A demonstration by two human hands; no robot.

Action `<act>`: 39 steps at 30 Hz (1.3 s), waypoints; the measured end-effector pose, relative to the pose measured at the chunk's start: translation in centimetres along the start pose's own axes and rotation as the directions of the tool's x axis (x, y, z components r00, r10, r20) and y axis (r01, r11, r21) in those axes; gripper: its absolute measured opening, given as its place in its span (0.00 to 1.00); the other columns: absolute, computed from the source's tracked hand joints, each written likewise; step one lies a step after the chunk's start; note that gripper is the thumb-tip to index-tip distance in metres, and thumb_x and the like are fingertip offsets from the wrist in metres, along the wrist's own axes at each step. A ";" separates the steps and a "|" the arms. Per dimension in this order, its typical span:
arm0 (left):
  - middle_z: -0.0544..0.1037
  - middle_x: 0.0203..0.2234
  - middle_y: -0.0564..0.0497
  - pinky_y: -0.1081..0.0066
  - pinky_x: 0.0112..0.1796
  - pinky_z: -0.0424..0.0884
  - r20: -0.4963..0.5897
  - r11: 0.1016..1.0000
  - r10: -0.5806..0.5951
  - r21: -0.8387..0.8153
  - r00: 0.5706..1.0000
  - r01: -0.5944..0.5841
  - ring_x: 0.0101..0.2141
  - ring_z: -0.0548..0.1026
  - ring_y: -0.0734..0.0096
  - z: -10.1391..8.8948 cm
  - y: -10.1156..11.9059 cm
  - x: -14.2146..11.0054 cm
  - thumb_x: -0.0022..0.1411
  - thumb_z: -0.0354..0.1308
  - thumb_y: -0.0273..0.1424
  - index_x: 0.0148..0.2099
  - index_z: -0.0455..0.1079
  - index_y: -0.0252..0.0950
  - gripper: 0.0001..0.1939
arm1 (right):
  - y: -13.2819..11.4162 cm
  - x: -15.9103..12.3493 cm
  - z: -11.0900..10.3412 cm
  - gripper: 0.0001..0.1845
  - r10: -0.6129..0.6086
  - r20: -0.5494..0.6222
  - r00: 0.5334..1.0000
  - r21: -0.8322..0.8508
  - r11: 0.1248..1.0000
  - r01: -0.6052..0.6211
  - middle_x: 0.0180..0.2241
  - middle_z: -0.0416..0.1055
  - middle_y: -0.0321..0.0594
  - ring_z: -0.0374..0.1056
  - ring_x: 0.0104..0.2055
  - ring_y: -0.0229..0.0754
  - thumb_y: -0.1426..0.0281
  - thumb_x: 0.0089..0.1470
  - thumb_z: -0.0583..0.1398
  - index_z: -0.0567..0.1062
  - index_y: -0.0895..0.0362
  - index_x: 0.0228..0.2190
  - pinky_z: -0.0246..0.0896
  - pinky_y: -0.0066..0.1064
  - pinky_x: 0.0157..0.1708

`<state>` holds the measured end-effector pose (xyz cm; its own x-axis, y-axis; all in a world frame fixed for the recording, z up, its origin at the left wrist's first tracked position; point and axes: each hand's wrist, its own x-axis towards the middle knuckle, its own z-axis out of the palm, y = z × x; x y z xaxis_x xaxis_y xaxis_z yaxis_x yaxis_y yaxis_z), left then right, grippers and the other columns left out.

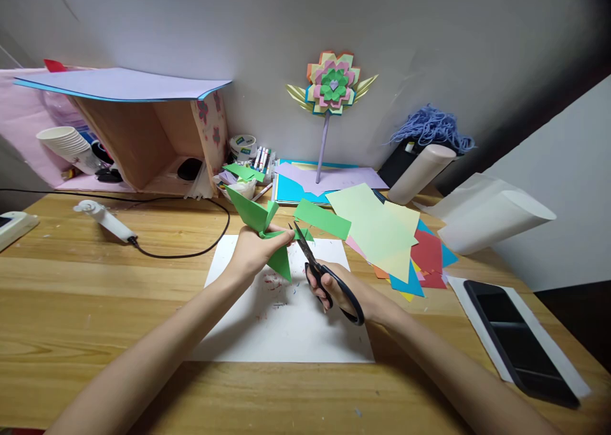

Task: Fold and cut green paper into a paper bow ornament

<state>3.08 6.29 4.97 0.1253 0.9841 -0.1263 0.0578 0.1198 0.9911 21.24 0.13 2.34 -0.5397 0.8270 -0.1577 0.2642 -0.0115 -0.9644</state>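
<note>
The left hand (pixel 256 251) pinches folded green paper (pixel 251 211) above a white sheet (pixel 286 336) toward the desk's (pixel 95 314) front edge; the right hand (pixel 337 282) grips black scissors (pixel 312 261), blades parted. Folding is done; cutting looks unfinished. A green strip (pixel 324 218), nearer the back edge, lies unfolded.

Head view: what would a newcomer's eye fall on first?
Probably the layered, multicoloured paper flower on its lilac stem, before the grey wall at back centre. Next, the folded bright green paper in the left hand, above a white paper sheet, and the black-handled metal scissors in the right hand beside it.
</note>
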 end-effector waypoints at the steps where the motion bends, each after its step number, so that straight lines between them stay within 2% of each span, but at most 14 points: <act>1: 0.78 0.21 0.48 0.73 0.29 0.69 -0.001 1.000 -0.001 -0.001 1.000 0.001 0.25 0.74 0.70 0.0 0.0 0.0 0.42 0.67 0.35 0.25 0.75 0.31 0.11 | 0.1 0.0 0.1 0.34 -0.006 -0.006 1.000 0.009 1.000 0.006 0.24 0.54 0.32 0.53 0.21 0.31 0.38 0.46 0.44 0.60 0.57 0.30 0.56 0.26 0.20; 7: 0.78 0.21 0.48 0.73 0.31 0.69 0.008 1.000 0.012 -0.012 1.000 -0.012 0.26 0.74 0.70 0.0 -0.2 0.1 0.43 0.66 0.35 0.24 0.75 0.31 0.10 | 1.1 0.2 0.5 0.34 0.000 -0.048 0.999 0.036 0.999 0.002 0.21 0.53 0.30 0.51 0.19 0.31 0.36 0.43 0.46 0.59 0.56 0.28 0.55 0.25 0.18; 13: 0.78 0.22 0.48 0.74 0.31 0.69 0.009 1.000 0.009 0.000 1.000 -0.009 0.27 0.74 0.70 -0.1 -0.1 0.0 0.43 0.66 0.34 0.24 0.75 0.32 0.10 | 2.0 0.3 0.4 0.35 0.006 -0.076 0.997 -0.019 1.000 -0.007 0.19 0.52 0.29 0.52 0.18 0.31 0.36 0.41 0.46 0.59 0.56 0.28 0.55 0.25 0.17; 23: 0.77 0.21 0.49 0.74 0.30 0.68 0.028 1.000 -0.020 -0.005 0.999 0.020 0.26 0.73 0.71 0.0 0.0 0.1 0.43 0.65 0.34 0.23 0.74 0.32 0.10 | 2.0 0.4 0.2 0.37 0.020 -0.111 0.994 -0.056 0.998 -0.026 0.20 0.54 0.29 0.53 0.16 0.31 0.34 0.35 0.48 0.59 0.56 0.26 0.53 0.25 0.15; 30: 0.76 0.20 0.49 0.74 0.28 0.66 0.051 0.999 -0.031 -0.027 0.998 0.032 0.25 0.71 0.72 -0.2 -0.5 0.3 0.43 0.65 0.37 0.22 0.72 0.32 0.12 | 1.3 0.4 0.2 0.36 0.035 -0.120 0.992 -0.079 0.996 -0.045 0.19 0.55 0.29 0.53 0.16 0.31 0.35 0.35 0.49 0.59 0.56 0.25 0.51 0.25 0.16; 35: 0.75 0.21 0.50 0.75 0.27 0.64 0.070 0.996 -0.049 -0.073 0.996 0.054 0.24 0.70 0.72 -0.1 -0.5 0.3 0.43 0.64 0.38 0.22 0.71 0.33 0.12 | 0.9 0.3 0.2 0.35 0.045 -0.117 0.992 -0.047 0.998 -0.050 0.19 0.55 0.29 0.53 0.17 0.31 0.36 0.36 0.51 0.59 0.56 0.25 0.52 0.25 0.17; 39: 0.75 0.20 0.50 0.74 0.27 0.64 0.073 0.995 -0.055 -0.080 0.996 0.061 0.24 0.70 0.73 0.0 -0.4 0.1 0.44 0.63 0.37 0.21 0.71 0.33 0.12 | 0.8 0.2 0.5 0.37 0.027 -0.084 0.996 0.050 0.998 -0.023 0.19 0.53 0.29 0.51 0.17 0.30 0.34 0.36 0.49 0.59 0.56 0.27 0.54 0.25 0.17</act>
<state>3.11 6.37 4.52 0.1934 0.9638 -0.1835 -0.0144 0.1898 0.9817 20.93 -0.05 1.43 -0.4631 0.8708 -0.1650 0.2360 -0.0583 -0.9700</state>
